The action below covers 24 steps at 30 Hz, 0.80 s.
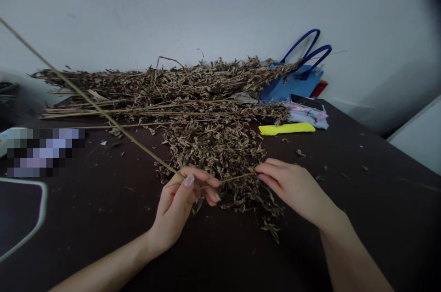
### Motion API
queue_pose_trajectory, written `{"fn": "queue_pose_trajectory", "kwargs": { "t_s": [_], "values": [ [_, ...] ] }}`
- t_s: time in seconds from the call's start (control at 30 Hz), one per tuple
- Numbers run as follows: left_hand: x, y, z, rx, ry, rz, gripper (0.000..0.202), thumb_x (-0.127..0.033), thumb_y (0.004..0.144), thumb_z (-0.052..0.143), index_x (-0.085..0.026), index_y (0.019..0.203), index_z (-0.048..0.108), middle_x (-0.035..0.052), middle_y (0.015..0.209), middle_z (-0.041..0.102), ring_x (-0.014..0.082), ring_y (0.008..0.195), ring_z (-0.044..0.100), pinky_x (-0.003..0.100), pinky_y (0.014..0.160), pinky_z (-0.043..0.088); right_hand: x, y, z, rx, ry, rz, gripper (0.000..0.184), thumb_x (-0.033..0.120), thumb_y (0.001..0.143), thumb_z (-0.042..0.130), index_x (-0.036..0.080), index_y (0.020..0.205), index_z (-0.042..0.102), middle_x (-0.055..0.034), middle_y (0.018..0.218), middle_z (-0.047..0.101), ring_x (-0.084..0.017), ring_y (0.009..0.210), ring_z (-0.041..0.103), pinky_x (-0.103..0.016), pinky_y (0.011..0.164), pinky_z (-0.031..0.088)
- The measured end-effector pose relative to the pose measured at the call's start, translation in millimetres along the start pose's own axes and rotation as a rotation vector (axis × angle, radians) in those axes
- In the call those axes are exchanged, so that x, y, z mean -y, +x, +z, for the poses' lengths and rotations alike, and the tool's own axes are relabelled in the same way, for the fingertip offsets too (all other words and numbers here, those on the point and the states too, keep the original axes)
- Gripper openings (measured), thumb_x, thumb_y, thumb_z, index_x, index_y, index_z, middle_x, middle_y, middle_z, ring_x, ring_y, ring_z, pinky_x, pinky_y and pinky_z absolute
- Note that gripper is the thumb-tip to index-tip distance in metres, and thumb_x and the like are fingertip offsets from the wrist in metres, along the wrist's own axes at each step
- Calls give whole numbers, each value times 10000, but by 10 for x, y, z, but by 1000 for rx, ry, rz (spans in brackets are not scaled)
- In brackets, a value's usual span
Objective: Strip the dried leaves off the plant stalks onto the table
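A long, thin dried stem [103, 115] runs from the upper left down to my hands. My left hand [179, 204] is closed around it, fingers curled, thumb on top. My right hand [292, 184] pinches the stem's thin end just to the right. Both hands hover over a loose heap of stripped dry leaves [220, 154] on the dark table [361, 218]. Behind the heap lies a large bundle of dried leafy stalks [165, 85], spread across the back of the table.
A yellow flat tool [286, 128] lies right of the heap. A blue bag with dark handles [296, 81], a phone [306, 101] and folded cloth [310, 115] sit at the back right by the wall. A dark tray with a pale rim [20, 218] is at the left.
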<state>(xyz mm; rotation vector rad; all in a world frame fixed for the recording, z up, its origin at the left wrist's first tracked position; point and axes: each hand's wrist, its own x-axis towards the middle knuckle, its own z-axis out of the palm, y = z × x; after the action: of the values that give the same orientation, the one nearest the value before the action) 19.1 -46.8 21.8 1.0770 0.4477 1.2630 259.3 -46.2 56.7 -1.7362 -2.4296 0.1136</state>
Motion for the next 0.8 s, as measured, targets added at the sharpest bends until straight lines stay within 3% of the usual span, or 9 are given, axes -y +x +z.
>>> {"fn": "queue_pose_trajectory", "kwargs": {
  "t_s": [0.1,0.27,0.43,0.53,0.63,0.8],
  "values": [
    [-10,76,-76,-48,39,30,249,-189,924,342,-148,914,587,86,881,668,162,686,626,297,618,487,-3,9,17,-24,3,6,150,230,883,459,255,950,591,7,862,595,-139,719,585,-256,622,419],
    [-1,336,-368,-216,69,74,207,-198,906,388,-138,874,584,76,826,676,141,653,614,266,610,479,51,67,81,-47,24,10,143,232,889,454,230,918,593,1,854,601,-137,721,590,-260,637,426],
    [11,473,-533,-317,-17,-66,251,-292,911,389,-123,924,574,87,839,667,130,655,600,255,610,480,179,111,191,-79,45,-14,178,234,901,423,211,879,598,-1,808,600,-124,671,582,-249,596,408],
    [33,452,-496,-296,-24,-141,262,-323,884,454,-127,1026,554,100,934,655,126,664,597,258,614,482,246,115,264,-110,52,-45,193,236,904,412,203,882,602,-2,785,602,-123,661,577,-248,583,396],
    [62,388,-407,-249,64,-207,281,-249,827,562,-145,1087,534,96,1030,635,109,659,588,245,608,476,293,112,319,-131,70,-77,202,241,909,405,202,890,603,-3,777,606,-117,666,574,-241,586,390],
    [90,280,-269,-118,314,-284,271,-243,793,608,-150,1044,566,96,1075,631,90,622,567,221,562,459,394,91,364,-157,81,-115,208,244,915,394,204,881,595,-1,762,604,-115,666,565,-239,591,378]
  ]
}}
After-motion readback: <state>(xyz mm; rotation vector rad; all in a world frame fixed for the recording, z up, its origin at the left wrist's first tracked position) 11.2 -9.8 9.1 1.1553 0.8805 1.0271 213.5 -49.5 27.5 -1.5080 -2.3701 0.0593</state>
